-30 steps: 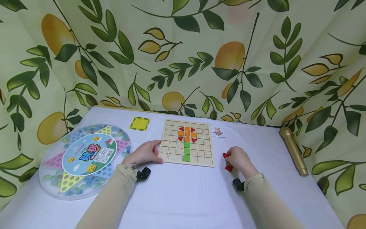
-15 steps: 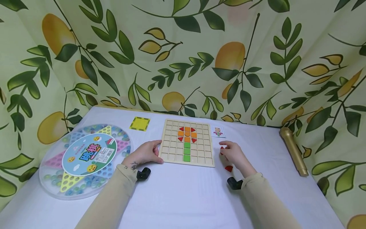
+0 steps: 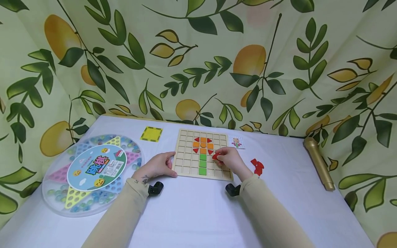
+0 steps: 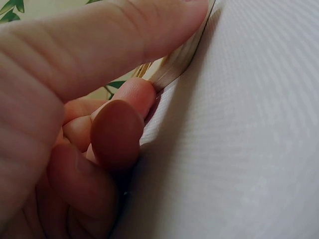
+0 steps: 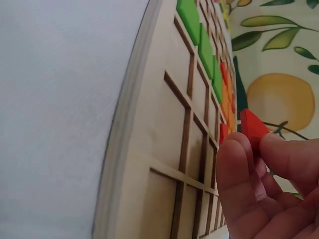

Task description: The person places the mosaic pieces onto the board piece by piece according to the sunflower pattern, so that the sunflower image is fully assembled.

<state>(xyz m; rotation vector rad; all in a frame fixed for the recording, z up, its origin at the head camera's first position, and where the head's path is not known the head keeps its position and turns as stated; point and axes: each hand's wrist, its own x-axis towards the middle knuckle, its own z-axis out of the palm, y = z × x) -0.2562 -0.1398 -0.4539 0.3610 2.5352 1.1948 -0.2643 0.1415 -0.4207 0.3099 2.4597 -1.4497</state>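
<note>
A wooden grid board (image 3: 186,165) lies on the white cloth, with orange, red and green pieces set in its cells. My left hand (image 3: 157,164) holds its near left corner; in the left wrist view the thumb (image 4: 164,25) lies against the board's edge, other fingers curled beside it. My right hand (image 3: 231,160) is over the board's right half, pinching a red wedge-shaped piece (image 5: 252,128) between thumb and fingertips. That piece is raised off the cells, right of the green column (image 3: 202,164). Several loose red pieces (image 3: 258,166) lie on the cloth right of the board.
A small picture card (image 3: 236,142) lies by the board's far right corner. A yellow square (image 3: 151,134) lies behind on the left. A large round marble game box (image 3: 96,168) occupies the left side. A gold cylinder (image 3: 318,164) lies far right, near the patterned curtain (image 3: 217,44).
My right hand has taken a red piece from the cloth and moved left with it over the board. Several loose red pieces are now uncovered. The left hand stays put.
</note>
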